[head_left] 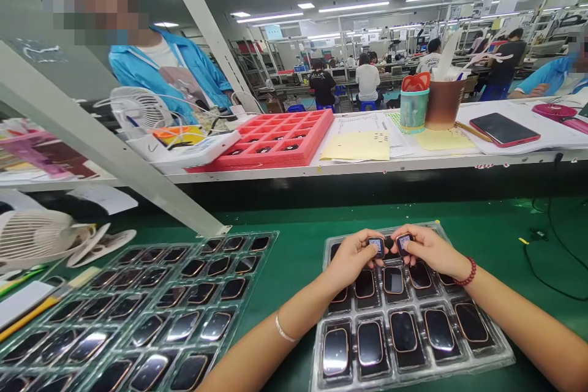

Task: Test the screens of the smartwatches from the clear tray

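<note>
My left hand (351, 257) is closed on a smartwatch (377, 246) whose lit screen shows a QR-like code. A second smartwatch (404, 242), lit with a similar code, sits in the grip of my right hand (429, 250). The two watches are side by side, a small gap between them, above the far part of a clear plastic tray (318, 352). Dark-screened watch faces with gold-coloured rims, such as this smartwatch (404, 331), lie in the tray's pockets. My hands and forearms hide some of the pockets.
More clear trays of watches (188, 324) cover the bench at left, near a white fan (37, 236). On the shelf ahead are a red foam tray (316, 135), papers, cups (413, 109) and a phone (503, 127). A co-worker (169, 67) stands behind; a cable (551, 245) lies right.
</note>
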`<action>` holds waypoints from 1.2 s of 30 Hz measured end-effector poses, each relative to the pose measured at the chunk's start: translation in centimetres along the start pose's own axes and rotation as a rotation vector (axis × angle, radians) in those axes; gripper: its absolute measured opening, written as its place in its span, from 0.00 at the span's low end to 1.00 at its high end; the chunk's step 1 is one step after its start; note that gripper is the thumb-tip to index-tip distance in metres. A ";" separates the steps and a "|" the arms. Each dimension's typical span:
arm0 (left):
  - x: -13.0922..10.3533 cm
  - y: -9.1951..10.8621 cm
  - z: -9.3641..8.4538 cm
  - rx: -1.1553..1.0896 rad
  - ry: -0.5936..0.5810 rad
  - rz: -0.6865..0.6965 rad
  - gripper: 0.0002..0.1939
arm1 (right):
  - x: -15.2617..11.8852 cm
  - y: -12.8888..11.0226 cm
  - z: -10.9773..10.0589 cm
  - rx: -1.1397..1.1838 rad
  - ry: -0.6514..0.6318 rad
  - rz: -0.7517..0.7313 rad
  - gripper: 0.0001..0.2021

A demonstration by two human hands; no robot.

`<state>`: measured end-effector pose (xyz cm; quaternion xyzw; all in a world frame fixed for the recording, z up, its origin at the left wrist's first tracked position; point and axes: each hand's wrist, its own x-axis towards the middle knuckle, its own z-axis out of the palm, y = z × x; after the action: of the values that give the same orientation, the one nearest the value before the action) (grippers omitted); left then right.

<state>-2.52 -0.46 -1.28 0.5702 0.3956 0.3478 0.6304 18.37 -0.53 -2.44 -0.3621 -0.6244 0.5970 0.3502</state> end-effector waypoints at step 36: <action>-0.2 -1.0 0.1 0.033 0.000 0.140 0.17 | -0.2 -0.2 0.3 -0.107 -0.052 -0.104 0.18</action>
<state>-2.53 -0.74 -2.27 0.6067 0.3604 0.3846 0.5951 18.21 -0.85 -2.29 -0.3320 -0.6822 0.5529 0.3445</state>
